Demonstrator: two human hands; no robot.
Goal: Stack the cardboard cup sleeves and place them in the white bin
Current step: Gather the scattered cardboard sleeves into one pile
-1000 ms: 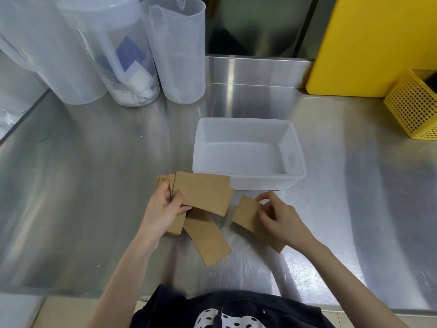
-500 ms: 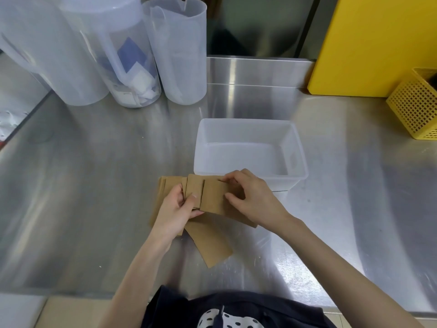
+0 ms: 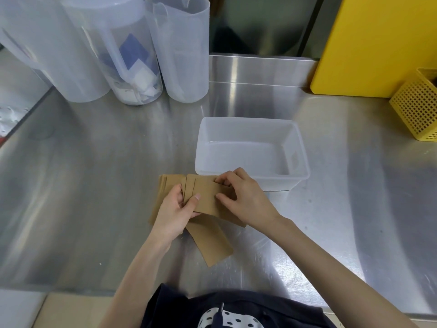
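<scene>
Several flat brown cardboard cup sleeves (image 3: 205, 197) are fanned in a loose pile just in front of the white bin (image 3: 300, 147), which holds nothing. My left hand (image 3: 175, 211) grips the pile at its left end, thumb on top. My right hand (image 3: 241, 197) pinches the right end of the top sleeves. One more sleeve (image 3: 210, 242) lies flat on the steel counter below the pile, angled toward me, partly under the held ones.
Three translucent plastic pitchers (image 3: 132, 50) stand at the back left. A yellow board (image 3: 376, 43) leans at the back right, with a yellow perforated basket (image 3: 418, 107) beside it. The counter's front edge runs just above my dark shirt.
My right hand picked up the sleeve lying at the right and brought it left onto the pile in my left hand. Both hands now hold the pile together.
</scene>
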